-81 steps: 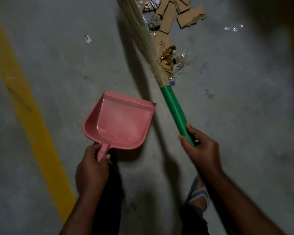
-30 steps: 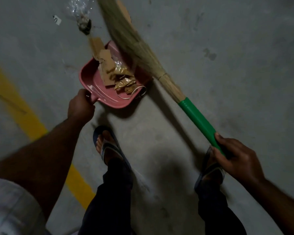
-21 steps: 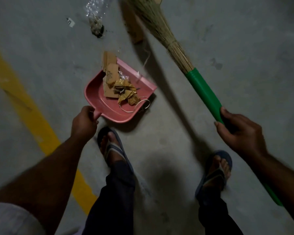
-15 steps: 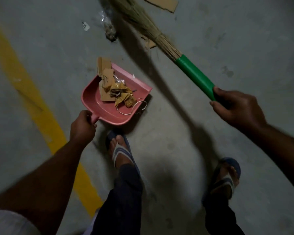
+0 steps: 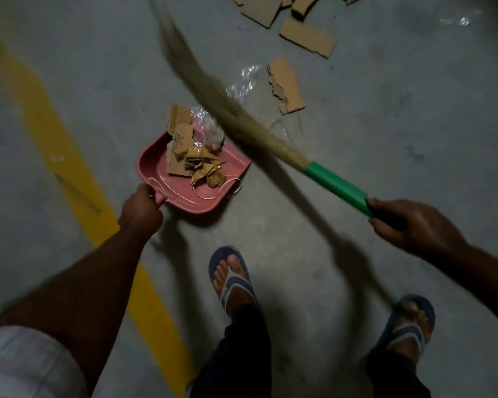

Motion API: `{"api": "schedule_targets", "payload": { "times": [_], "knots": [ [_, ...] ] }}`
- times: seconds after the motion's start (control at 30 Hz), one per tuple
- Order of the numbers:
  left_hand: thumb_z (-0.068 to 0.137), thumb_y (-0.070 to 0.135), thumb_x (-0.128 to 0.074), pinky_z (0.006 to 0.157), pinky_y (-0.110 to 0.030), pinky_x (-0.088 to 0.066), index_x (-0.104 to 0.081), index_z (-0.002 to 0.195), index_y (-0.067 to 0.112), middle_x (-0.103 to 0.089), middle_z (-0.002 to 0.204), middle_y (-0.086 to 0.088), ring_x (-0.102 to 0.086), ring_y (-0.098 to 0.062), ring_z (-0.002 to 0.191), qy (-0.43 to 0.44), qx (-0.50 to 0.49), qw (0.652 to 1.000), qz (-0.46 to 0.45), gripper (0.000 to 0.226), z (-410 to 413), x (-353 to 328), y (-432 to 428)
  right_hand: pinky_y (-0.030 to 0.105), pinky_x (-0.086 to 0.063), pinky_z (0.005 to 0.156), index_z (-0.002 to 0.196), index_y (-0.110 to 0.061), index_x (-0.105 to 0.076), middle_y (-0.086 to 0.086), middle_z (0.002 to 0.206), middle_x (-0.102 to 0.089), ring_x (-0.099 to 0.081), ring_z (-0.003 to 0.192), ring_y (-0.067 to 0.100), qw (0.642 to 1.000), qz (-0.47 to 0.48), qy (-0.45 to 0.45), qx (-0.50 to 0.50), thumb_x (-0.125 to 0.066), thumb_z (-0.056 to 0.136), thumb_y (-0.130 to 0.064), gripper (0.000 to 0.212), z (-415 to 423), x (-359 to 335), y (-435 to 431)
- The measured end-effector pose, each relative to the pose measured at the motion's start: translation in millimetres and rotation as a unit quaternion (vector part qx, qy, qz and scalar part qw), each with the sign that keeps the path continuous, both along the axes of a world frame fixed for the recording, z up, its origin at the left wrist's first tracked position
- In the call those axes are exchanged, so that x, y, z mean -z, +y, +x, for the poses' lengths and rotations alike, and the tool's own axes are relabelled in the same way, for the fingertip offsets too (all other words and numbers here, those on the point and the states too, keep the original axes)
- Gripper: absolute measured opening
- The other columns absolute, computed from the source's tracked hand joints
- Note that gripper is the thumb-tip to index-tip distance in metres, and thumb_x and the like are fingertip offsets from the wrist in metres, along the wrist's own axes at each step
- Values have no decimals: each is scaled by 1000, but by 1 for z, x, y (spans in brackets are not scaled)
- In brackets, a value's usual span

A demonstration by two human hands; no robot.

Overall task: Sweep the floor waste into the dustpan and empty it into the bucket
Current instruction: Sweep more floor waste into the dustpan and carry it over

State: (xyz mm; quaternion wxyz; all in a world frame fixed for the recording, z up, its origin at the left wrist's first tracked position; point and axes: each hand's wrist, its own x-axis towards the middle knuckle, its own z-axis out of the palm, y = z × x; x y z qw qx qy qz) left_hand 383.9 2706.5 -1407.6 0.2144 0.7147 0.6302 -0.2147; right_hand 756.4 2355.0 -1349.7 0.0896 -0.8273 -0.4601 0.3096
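My left hand grips the handle of a pink dustpan resting low on the grey floor. Cardboard scraps, gold foil and a plastic wrapper lie in the pan. My right hand grips the green handle of a grass broom. Its blurred bristles sweep across the pan's far edge. More cardboard pieces and clear plastic lie on the floor beyond the pan. No bucket is in view.
A yellow painted line runs diagonally across the concrete floor at the left. My two feet in blue sandals stand below the pan. Several larger cardboard pieces lie at the top edge.
The broom swung from the upper floor down to the pan's mouth, bringing the plastic wrapper onto the pan. The view shifted, revealing more cardboard at the top. Both hands kept their grips.
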Motion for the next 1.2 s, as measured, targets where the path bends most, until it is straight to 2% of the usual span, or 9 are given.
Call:
{"api": "schedule_targets", "payload": {
  "times": [0.1,0.27,0.47,0.6,0.7,0.83,1.03,1.1,1.2],
  "knots": [
    [89,7,-62,85,-45,-47,-53,116,10,-64,112,-20,-59,-42,106,-7,17,1000,4,29,0,-2,15,35,-52,64,125,-16,-68,11,96,-71,-70,75,31,997,67,-26,28,-61,84,-41,48,-21,-18,-29],
    [89,12,-62,87,-46,-48,-53,116,14,-64,111,-19,-59,-42,105,-8,37,999,7,29,-2,2,30,15,-43,76,128,-17,-66,13,101,-70,-65,83,24,985,82,-93,121,-71,84,-30,46,-11,-5,-31],
    [87,9,-65,78,-42,-46,-51,118,12,-64,112,-21,-59,-42,105,-12,59,998,5,34,-3,8,27,47,-54,76,130,-19,-64,23,103,-68,-67,88,44,992,-30,-56,109,-80,78,-15,55,-25,34,-11],
    [85,2,-67,75,-38,-41,-50,123,7,-64,114,-20,-59,-41,104,-10,71,997,0,41,5,12,23,40,-55,74,126,-17,-67,16,98,-71,-70,84,35,994,22,-8,103,-77,81,-23,47,-62,48,-26],
    [83,1,-68,82,-43,-45,-50,125,6,-63,117,-21,-59,-41,106,-13,78,997,0,46,9,15,18,30,-54,62,125,-24,-66,9,91,-71,-71,75,27,998,59,15,23,-56,82,-44,49,-86,47,-46],
    [86,1,-65,84,-44,-46,-49,127,7,-63,120,-20,-59,-40,108,-18,62,998,-2,44,8,16,12,29,-53,55,126,-19,-67,7,95,-70,-70,72,27,997,75,16,29,-55,84,-43,49,-100,30,-70],
    [86,-1,-64,82,-43,-45,-51,124,6,-64,117,-20,-59,-42,107,-16,59,998,7,41,-3,9,1,11,-40,79,123,-14,-69,11,102,-71,-61,86,14,987,84,-55,128,-64,85,-36,44,-66,20,-87],
    [85,-1,-65,80,-41,-43,-51,122,6,-64,116,-20,-59,-41,105,-11,65,998,7,41,-6,7,-3,15,-43,78,125,-15,-68,13,103,-70,-65,87,22,985,65,-72,143,-70,83,-30,44,-46,24,-80],
    [85,-2,-65,79,-39,-42,-51,123,4,-63,116,-20,-59,-41,106,-6,66,998,8,41,-4,5,-7,38,-53,74,127,-17,-66,19,104,-70,-69,86,39,987,20,-87,133,-75,82,-25,46,-25,36,-63]
  ]
}}
